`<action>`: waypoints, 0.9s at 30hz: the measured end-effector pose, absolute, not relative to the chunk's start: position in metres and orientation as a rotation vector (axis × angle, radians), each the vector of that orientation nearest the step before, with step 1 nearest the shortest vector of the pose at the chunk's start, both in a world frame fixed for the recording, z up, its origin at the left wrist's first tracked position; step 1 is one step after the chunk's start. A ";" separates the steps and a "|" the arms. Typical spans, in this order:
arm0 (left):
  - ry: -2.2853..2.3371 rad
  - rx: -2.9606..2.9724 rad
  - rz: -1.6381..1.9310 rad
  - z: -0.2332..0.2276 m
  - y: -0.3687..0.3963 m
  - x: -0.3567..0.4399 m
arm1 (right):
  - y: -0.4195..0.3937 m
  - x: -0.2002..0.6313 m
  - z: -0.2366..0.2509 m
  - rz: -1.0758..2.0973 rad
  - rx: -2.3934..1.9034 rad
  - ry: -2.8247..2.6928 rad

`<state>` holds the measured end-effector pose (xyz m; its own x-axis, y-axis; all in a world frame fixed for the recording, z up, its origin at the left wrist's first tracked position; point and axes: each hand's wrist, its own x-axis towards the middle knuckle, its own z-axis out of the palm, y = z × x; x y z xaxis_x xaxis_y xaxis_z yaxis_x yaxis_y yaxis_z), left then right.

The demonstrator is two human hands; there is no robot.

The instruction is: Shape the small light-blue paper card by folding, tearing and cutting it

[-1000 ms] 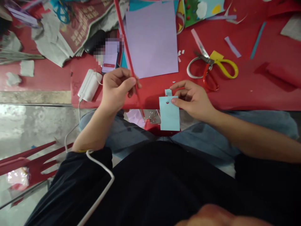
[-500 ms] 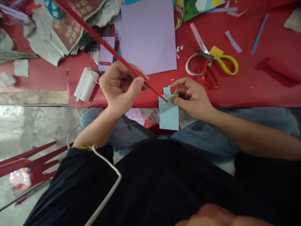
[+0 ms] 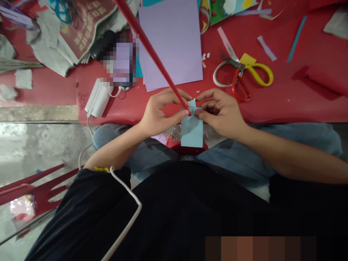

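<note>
Left hand (image 3: 160,116) has closed in, fingers pinching long red paper strip (image 3: 152,54) at small light-blue punched card (image 3: 191,130); right hand (image 3: 220,112) pinches card's top.

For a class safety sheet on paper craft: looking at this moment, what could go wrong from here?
The blue paper card is thin, so the red stick pinched against it by the left hand might tear its top edge. The right hand grips only that edge, so the card could slip. The stick's far end sweeps over the lilac sheet.
</note>
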<state>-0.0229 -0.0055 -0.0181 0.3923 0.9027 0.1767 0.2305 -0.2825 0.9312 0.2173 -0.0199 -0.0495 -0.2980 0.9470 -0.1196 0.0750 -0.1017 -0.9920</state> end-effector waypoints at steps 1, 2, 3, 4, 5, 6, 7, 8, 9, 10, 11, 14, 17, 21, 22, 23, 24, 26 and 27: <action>0.990 1.730 0.904 -0.021 -0.005 -0.021 | -0.020 0.217 -0.049 1.486 -1.177 -1.425; 0.985 1.706 0.877 -0.024 -0.006 -0.020 | -0.021 0.218 -0.049 1.482 -1.176 -1.424; 0.976 1.677 0.860 -0.027 -0.006 -0.019 | -0.021 0.218 -0.049 1.480 -1.176 -1.421; 0.961 1.648 0.849 -0.031 -0.007 -0.018 | -0.021 0.218 -0.048 1.478 -1.174 -1.417; 0.945 1.620 0.842 -0.035 -0.008 -0.017 | -0.021 0.218 -0.048 1.478 -1.175 -1.411; 0.931 1.595 0.837 -0.040 -0.009 -0.016 | -0.021 0.218 -0.048 1.476 -1.178 -1.406; 0.923 1.573 0.830 -0.043 -0.010 -0.015 | -0.021 0.219 -0.048 1.474 -1.183 -1.402; 0.920 1.557 0.823 -0.046 -0.011 -0.014 | -0.022 0.219 -0.048 1.472 -1.186 -1.401; 0.923 1.545 0.820 -0.049 -0.013 -0.013 | -0.022 0.219 -0.048 1.466 -1.191 -1.401; 0.931 1.534 0.818 -0.050 -0.014 -0.012 | -0.022 0.219 -0.048 1.457 -1.196 -1.401; 0.939 1.522 0.819 -0.051 -0.015 -0.011 | -0.022 0.219 -0.049 1.445 -1.202 -1.402; 0.930 1.450 0.804 -0.050 -0.016 -0.010 | -0.022 0.220 -0.049 1.414 -1.227 -1.405; 0.858 1.330 0.743 -0.048 -0.015 -0.013 | -0.021 0.222 -0.049 1.400 -1.245 -1.393; 0.770 1.291 0.678 -0.051 -0.016 -0.015 | -0.019 0.222 -0.049 1.426 -1.241 -1.359; 0.765 1.309 0.679 -0.052 -0.017 -0.014 | -0.019 0.222 -0.050 1.440 -1.241 -1.346; 0.772 1.329 0.686 -0.054 -0.018 -0.013 | -0.019 0.221 -0.050 1.451 -1.241 -1.331; 0.791 1.348 0.702 -0.057 -0.020 -0.011 | -0.019 0.221 -0.050 1.466 -1.242 -1.314; 0.836 1.382 0.766 -0.061 -0.022 -0.006 | -0.020 0.219 -0.051 1.492 -1.240 -1.282; 0.851 1.397 0.803 -0.063 -0.023 -0.004 | -0.020 0.219 -0.052 1.503 -1.237 -1.270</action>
